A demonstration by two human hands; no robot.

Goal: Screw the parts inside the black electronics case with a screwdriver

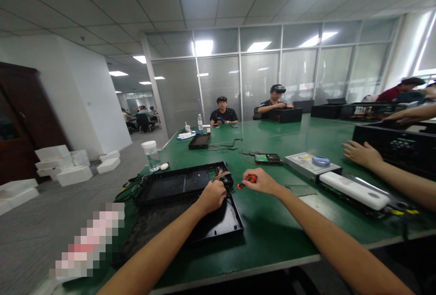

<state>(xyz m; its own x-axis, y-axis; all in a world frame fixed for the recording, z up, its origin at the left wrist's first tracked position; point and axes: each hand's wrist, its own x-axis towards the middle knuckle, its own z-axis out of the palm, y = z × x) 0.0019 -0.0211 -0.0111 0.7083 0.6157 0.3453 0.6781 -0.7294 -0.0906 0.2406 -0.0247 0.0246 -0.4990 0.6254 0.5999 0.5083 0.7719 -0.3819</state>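
My right hand (262, 181) is closed round an orange and black screwdriver (251, 178), whose thin shaft points left and down. My left hand (211, 196) is closed at the right end of a shallow black plastic housing (177, 185); its fingertips are turned away, so what they grip is hidden. Just beyond those fingers, a small bundle of wires (223, 175) lies in the housing's corner. A second black plastic panel (225, 222) with a raised rim lies under my left forearm. The screwdriver's tip is close to my left fingers; whether it touches anything I cannot tell.
To the right lie a circuit-board drive (269, 158), a silver metal box (308, 164) with a blue roll (320, 161), and a white device (354, 190). A lidded jar (151, 155) stands left. At right, a co-worker's hand (363, 154) touches a black case (395, 145).
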